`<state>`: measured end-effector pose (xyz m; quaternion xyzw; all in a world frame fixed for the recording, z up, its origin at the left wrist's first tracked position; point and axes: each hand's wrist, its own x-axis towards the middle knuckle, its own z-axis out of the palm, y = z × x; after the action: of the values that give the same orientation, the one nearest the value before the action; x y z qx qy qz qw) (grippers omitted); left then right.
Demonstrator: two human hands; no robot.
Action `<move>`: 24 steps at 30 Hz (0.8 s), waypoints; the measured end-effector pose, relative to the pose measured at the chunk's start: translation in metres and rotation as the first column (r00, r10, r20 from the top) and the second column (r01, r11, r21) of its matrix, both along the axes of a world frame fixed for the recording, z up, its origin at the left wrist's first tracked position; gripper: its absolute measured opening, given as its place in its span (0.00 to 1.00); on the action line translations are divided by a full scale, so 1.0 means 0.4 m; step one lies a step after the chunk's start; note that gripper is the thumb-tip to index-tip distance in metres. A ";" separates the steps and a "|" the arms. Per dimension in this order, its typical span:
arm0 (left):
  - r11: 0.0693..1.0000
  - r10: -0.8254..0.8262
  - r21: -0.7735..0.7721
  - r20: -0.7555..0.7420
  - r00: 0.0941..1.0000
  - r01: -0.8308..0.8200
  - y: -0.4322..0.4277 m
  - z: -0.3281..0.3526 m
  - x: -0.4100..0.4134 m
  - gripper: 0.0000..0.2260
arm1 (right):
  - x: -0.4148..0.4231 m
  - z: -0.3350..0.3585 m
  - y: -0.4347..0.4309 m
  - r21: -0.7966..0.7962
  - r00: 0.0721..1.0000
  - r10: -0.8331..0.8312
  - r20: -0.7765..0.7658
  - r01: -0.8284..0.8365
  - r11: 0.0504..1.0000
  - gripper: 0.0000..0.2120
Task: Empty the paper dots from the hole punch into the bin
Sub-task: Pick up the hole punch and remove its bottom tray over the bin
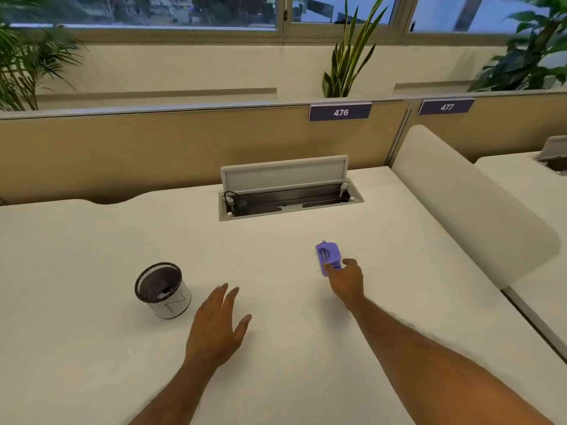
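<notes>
**Barely begun: punch just being reached, nothing emptied**

Head view, the only one. Early stage by the look of it: purple hole punch (328, 257) lying flat on the white surface (92, 348), right of centre, not yet lifted. Small mesh bin (162, 289) standing upright on the same surface, to the left and a little nearer, well apart from the punch. Something dark and some pale scraps inside the bin, too small to tell whether paper dots. No dots visible on the surface.

Right hand (346, 280) stretched forward, fingertips (329, 266) touching the near end of the punch, thumb just beside its right edge. Fingers curling toward it but not clearly clamped around it; whether any real grip exists cannot be told from this angle. Left hand (219, 326) hovering or resting low over the surface between bin and punch, palm down, fingers spread apart, holding nothing, near the bin's right side but not touching it.

Left to do, as a judgement: closing the grip on the punch, carrying it leftward across to the bin, opening its dot tray over the mouth, tipping out. Left hand well placed for steadying the bin or helping with the tray.

Farther back: open cable hatch (288, 191) in the surface, partition with desk label 476 (340, 112).
</notes>
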<state>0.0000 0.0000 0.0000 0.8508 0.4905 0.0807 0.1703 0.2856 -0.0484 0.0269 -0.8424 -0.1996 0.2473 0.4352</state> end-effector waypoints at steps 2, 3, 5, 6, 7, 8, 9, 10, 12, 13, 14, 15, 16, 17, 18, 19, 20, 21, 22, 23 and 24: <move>1.000 0.009 0.009 0.011 1.000 -0.009 0.012 -0.003 0.003 0.31 | 0.019 -0.001 0.019 -0.035 1.000 0.001 0.001 -0.001 0.999 0.19; 1.000 0.013 0.017 0.014 1.000 -0.013 0.016 -0.007 0.003 0.31 | 0.032 -0.009 0.028 -0.046 1.000 0.009 0.008 -0.008 0.999 0.14; 1.000 0.017 0.021 0.041 0.999 -0.018 0.026 -0.010 0.004 0.31 | 0.052 -0.033 0.046 -0.067 1.000 0.019 0.022 -0.018 0.998 0.12; 0.999 0.015 0.033 0.055 0.998 -0.017 0.030 -0.013 0.005 0.31 | 0.060 -0.045 0.052 -0.081 0.999 0.018 0.041 -0.015 0.997 0.16; 0.999 0.015 0.041 0.064 0.998 -0.018 0.034 -0.014 0.005 0.31 | 0.068 -0.054 0.057 -0.080 0.999 0.011 0.049 -0.007 0.997 0.18; 0.999 0.015 0.046 0.071 0.997 -0.019 0.038 -0.013 0.004 0.31 | 0.072 -0.060 0.060 -0.088 0.999 -0.010 0.051 0.014 0.996 0.19; 0.999 0.017 0.044 0.083 0.996 -0.021 0.040 -0.014 0.006 0.30 | 0.075 -0.067 0.063 -0.079 0.999 -0.023 0.031 0.025 0.997 0.20; 0.999 0.021 0.044 0.100 0.995 -0.025 0.041 -0.015 0.010 0.29 | 0.073 -0.070 0.063 -0.061 1.000 -0.029 0.011 0.030 0.998 0.21; 0.999 0.037 0.018 0.134 0.990 -0.040 0.044 -0.016 0.018 0.28 | 0.055 -0.069 0.061 -0.007 1.000 -0.017 -0.005 0.017 1.000 0.24; 0.999 0.045 0.007 0.149 0.988 -0.046 0.045 -0.013 0.024 0.28 | 0.043 -0.065 0.057 0.016 1.000 0.002 -0.009 -0.002 1.000 0.24; 0.999 0.054 -0.007 0.167 0.984 -0.054 0.044 -0.012 0.029 0.28 | 0.029 -0.066 0.051 0.027 1.000 0.022 -0.009 -0.022 0.999 0.23; 0.997 0.071 -0.028 0.189 0.980 -0.067 0.042 -0.008 0.035 0.27 | 0.014 -0.065 0.044 0.037 0.999 0.039 -0.012 -0.038 0.999 0.22; 0.994 0.099 -0.065 0.213 0.972 -0.087 0.037 -0.004 0.041 0.25 | -0.004 -0.064 0.035 0.044 0.998 0.052 -0.031 -0.051 0.998 0.20; 0.987 0.137 -0.114 0.246 0.960 -0.111 0.031 0.001 0.047 0.24 | -0.024 -0.063 0.027 0.057 0.997 0.064 -0.047 -0.061 0.997 0.18; 0.977 0.179 -0.168 0.286 0.941 -0.134 0.025 0.003 0.053 0.23 | -0.048 -0.060 0.019 0.076 0.995 0.079 -0.063 -0.075 0.994 0.17; 0.961 0.227 -0.229 0.328 0.917 -0.156 0.021 0.004 0.058 0.23 | -0.074 -0.056 0.011 0.094 0.992 0.098 -0.076 -0.091 0.991 0.16; 0.939 0.281 -0.298 0.371 0.885 -0.173 0.017 0.005 0.062 0.23 | -0.100 -0.053 0.002 0.106 0.989 0.123 -0.082 -0.114 0.988 0.15; 0.911 0.339 -0.368 0.417 0.843 -0.185 0.016 0.007 0.069 0.22 | -0.124 -0.051 -0.005 0.121 0.984 0.156 -0.082 -0.146 0.982 0.14; 0.880 0.398 -0.436 0.462 0.793 -0.188 0.014 0.010 0.071 0.21 | -0.152 -0.046 -0.014 0.131 0.978 0.197 -0.075 -0.186 0.974 0.11; 0.849 0.450 -0.496 0.495 0.743 -0.184 0.012 0.015 0.073 0.19 | -0.181 -0.040 -0.021 0.139 0.968 0.242 -0.066 -0.231 0.963 0.09; 0.822 0.490 -0.543 0.517 0.702 -0.174 0.008 0.022 0.073 0.18 | -0.209 -0.032 -0.028 0.141 0.958 0.283 -0.056 -0.273 0.952 0.08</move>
<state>0.0293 0.0033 0.0088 0.6011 0.5572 0.2768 0.5016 0.2021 -0.0594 0.0141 -0.7655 -0.3154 0.3239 0.4578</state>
